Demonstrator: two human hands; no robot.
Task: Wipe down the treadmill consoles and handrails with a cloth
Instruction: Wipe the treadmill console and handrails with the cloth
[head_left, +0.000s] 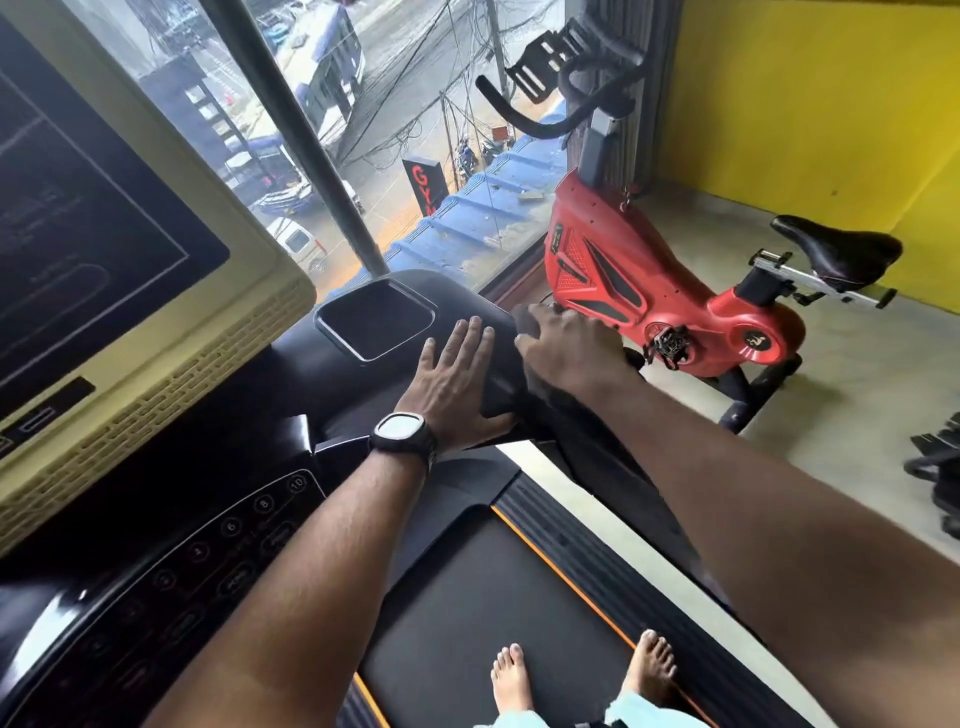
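I stand on a black treadmill. Its console (291, 374) has a big dark screen (78, 249) in a cream frame at left and a square cup holder (375, 318) at right. My left hand (457, 379), with a watch on the wrist, lies flat with straight fingers on the console's right wing, just right of the cup holder. My right hand (569, 349) curls over the console's right edge where the handrail (587, 447) begins. It grips a dark cloth (529, 325) that shows in front of and under its fingers. Most of the cloth is hidden by the hand.
A button panel (208, 551) sits below the screen. My bare feet (582, 675) are on the belt (467, 623). A red exercise bike (639, 291) stands close on the right by a yellow wall (810, 104). A large window (415, 156) is straight ahead.
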